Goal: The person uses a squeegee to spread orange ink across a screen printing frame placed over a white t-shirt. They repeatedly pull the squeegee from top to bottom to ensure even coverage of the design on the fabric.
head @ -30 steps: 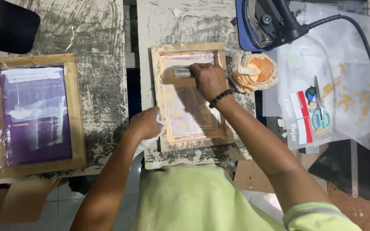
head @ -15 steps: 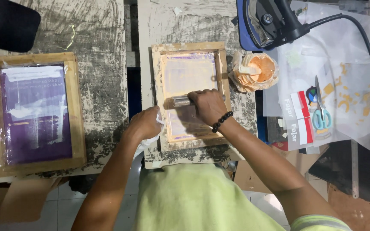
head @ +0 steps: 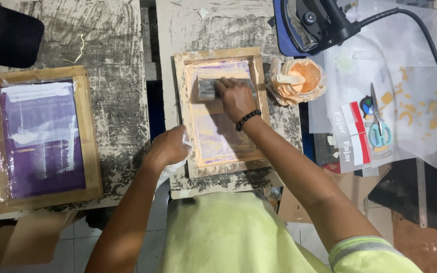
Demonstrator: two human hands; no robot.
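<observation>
My right hand (head: 234, 97) grips the squeegee (head: 209, 89) at the far end of the wooden screen frame (head: 183, 116); my left hand (head: 167, 147) presses its near corner; ink looks spread, pull toward me left

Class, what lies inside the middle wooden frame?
A pale mesh, with the right hand pressing a squeegee on it. Whatever lies beneath is covered.
</observation>
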